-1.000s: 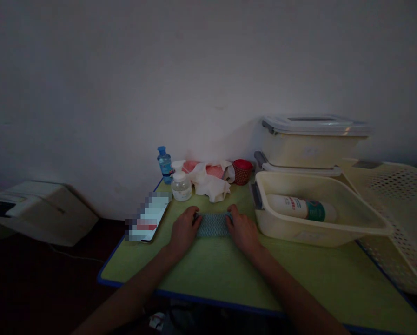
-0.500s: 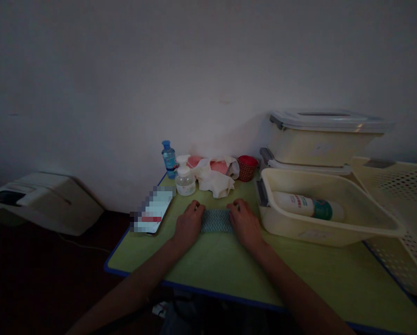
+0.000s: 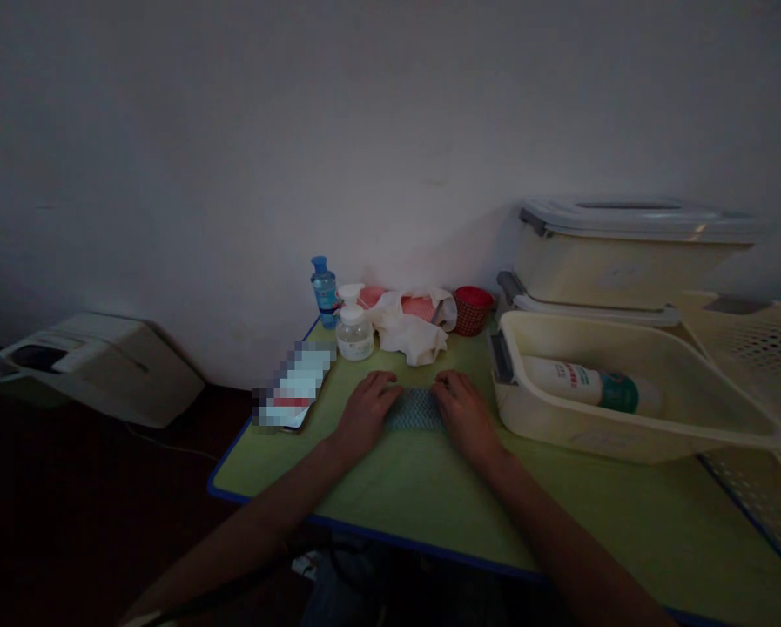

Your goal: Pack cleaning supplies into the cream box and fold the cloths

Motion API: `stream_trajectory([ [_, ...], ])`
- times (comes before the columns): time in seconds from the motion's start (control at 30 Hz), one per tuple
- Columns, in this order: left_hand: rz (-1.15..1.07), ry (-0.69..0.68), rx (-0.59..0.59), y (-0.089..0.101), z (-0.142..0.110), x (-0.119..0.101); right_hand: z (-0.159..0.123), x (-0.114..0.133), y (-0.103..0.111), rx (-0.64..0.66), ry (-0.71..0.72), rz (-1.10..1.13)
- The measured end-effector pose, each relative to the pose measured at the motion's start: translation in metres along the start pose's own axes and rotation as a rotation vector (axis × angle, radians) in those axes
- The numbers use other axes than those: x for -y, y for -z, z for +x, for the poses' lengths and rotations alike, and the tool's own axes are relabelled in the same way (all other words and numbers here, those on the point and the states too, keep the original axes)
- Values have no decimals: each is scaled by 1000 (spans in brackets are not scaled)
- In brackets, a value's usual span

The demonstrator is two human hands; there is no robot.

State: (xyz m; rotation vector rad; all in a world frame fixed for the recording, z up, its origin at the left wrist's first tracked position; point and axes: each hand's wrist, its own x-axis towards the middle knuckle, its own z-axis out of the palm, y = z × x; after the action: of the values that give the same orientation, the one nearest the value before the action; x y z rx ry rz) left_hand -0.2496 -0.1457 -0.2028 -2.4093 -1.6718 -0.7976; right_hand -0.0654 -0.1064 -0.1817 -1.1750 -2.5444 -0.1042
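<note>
A small folded cloth (image 3: pixel 414 409) with a blue-grey zigzag pattern lies flat on the green tabletop (image 3: pixel 422 496). My left hand (image 3: pixel 366 407) is at its left end, fingers bent over the upper left corner. At the opposite end, my right hand (image 3: pixel 465 414) has its fingers curled over the right edge. The fingertips of both hands are partly hidden and dim. Just beyond the cloth lies a crumpled white cloth or bag (image 3: pixel 411 331) with pink-red material in it.
To the left are a phone (image 3: pixel 299 387), a clear pump bottle (image 3: pixel 354 335) and a blue bottle (image 3: pixel 325 292). A red woven basket (image 3: pixel 474 312) stands behind. On the right, a cream bin (image 3: pixel 625 431) holds a white-and-green bottle (image 3: pixel 582 383), beside a lidded box (image 3: pixel 612 266).
The whole view has shifted slightly to the right. My left fingers have moved a little inward and straightened somewhat over the cloth's corner. My right hand stays at its end.
</note>
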Motion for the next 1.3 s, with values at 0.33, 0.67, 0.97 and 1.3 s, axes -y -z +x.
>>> stream_trajectory([
  [0.33, -143, -98, 61, -3, -3, 5, -2, 5, 0, 35, 243, 17],
  [0.67, -153, -89, 48, -7, -5, 9, -6, 3, -10, 74, 178, 112],
  [0.97, -127, -72, 141, 2, -4, 0, -7, 7, -12, 91, 145, 179],
  [1.3, -81, -80, 211, 5, -2, -5, -7, 10, -9, 142, 124, 113],
])
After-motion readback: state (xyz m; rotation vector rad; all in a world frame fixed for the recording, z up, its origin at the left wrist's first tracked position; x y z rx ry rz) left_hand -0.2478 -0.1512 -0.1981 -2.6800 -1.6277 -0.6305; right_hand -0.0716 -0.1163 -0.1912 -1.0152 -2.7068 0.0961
